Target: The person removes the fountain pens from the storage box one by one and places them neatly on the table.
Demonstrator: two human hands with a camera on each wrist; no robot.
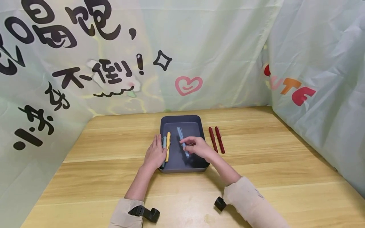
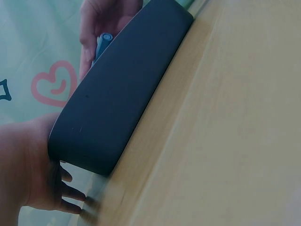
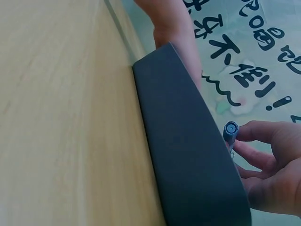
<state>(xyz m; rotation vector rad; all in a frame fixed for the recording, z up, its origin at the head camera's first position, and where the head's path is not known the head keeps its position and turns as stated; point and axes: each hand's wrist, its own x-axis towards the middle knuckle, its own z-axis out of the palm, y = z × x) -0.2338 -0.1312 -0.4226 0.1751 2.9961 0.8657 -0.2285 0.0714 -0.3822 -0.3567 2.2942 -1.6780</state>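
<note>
A dark grey-blue tray (image 1: 182,170) lies on the table. My left hand (image 1: 155,153) holds its left wall, thumb over the rim by the pens and fingers along the outside; the left wrist view shows that hand (image 2: 35,165) at the tray corner. Inside, a yellow pen (image 1: 168,147) lies beside a teal pen (image 1: 164,142), partly covered by the thumb. My right hand (image 1: 196,147) pinches a light blue pen (image 1: 180,133) between thumb and fingers over the tray's middle. In the right wrist view the pen's end (image 3: 231,128) shows above the tray wall (image 3: 188,141).
Two dark red pens (image 1: 219,141) lie side by side on the wooden table (image 1: 251,177), just right of the tray. Printed fabric (image 1: 228,57) hangs behind the table and along its sides. Black wrist cameras (image 1: 154,215) sit at both sleeves.
</note>
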